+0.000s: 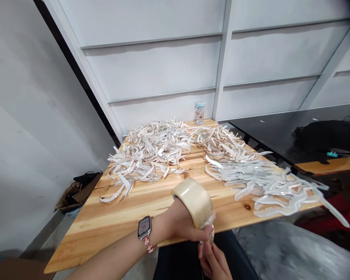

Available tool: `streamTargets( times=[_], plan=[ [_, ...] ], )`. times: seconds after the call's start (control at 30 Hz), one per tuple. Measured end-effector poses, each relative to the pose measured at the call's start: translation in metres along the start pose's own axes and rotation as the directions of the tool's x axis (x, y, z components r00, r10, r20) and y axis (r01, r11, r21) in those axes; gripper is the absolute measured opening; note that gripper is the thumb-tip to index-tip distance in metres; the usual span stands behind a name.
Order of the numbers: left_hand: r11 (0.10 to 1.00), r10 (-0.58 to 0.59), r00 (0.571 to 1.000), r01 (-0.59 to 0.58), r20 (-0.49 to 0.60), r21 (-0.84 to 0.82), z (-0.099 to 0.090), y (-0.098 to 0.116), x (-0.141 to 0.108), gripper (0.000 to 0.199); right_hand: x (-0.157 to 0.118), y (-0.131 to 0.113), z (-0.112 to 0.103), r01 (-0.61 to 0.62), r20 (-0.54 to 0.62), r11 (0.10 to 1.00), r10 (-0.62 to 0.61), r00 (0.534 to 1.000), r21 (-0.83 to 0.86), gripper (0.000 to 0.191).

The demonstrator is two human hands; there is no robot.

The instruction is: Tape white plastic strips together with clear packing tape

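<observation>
Left hand, fingers curled shut around a short white strip, which also runs down to the right hand. The right hand, raised from below, pinches the strip between its fingertips, just under the left hand. A clear tape roll sits on the back of the left hand and seems to encircle it, though the overlap hides the exact fit. A smartwatch with a patterned strap is on the left wrist.

Both hands are at the near edge of a pine table, above the person's dark trousers. Three heaps of curved, white-backed clear plastic strips lie on the tabletop: a wide heap at the left, a smaller one at the far right corner, and a flatter, paler heap to the right, with some pieces overhanging the table edge. A lidded glass jar stands at the far edge, beside white wall panels. To the right is a glossy black table; a gray sheet lies below it. On the floor at left is a brown paper bag.
</observation>
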State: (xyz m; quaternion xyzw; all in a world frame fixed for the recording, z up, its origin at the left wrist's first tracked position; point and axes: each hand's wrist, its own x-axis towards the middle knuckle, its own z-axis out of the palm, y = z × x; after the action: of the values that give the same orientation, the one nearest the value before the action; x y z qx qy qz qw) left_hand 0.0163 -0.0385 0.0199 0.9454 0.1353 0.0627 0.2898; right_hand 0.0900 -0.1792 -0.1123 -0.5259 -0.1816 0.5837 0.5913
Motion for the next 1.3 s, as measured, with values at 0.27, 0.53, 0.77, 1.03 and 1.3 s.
streamTargets(
  times=[0.27,0.53,0.77,1.03,1.3],
  plan=[
    [0.995,0.053,0.998,-0.05,-0.042,0.082,0.005,-0.004,0.0,0.021,-0.003,-0.001,0.001,0.024,-0.06,0.999,-0.026,0.998,-0.023,0.07],
    [0.984,0.111,0.993,-0.104,-0.041,0.145,0.005,-0.003,0.004,0.02,-0.012,-0.009,0.007,0.073,-0.172,0.997,-0.077,0.982,-0.028,0.075],
    [0.99,0.088,0.996,-0.086,-0.01,0.108,0.007,-0.003,0.001,0.02,-0.012,-0.012,0.011,0.102,-0.204,0.992,-0.116,0.972,-0.074,0.071],
    [0.976,0.161,0.987,-0.162,0.016,0.146,0.004,-0.012,0.005,0.021,-0.01,-0.007,0.006,0.121,-0.191,0.985,-0.143,0.971,-0.124,0.071],
    [0.956,0.214,0.977,-0.212,0.009,0.203,0.013,-0.014,0.009,0.026,-0.005,-0.008,0.001,0.118,-0.078,0.988,-0.126,0.989,-0.104,0.071]
  ],
)
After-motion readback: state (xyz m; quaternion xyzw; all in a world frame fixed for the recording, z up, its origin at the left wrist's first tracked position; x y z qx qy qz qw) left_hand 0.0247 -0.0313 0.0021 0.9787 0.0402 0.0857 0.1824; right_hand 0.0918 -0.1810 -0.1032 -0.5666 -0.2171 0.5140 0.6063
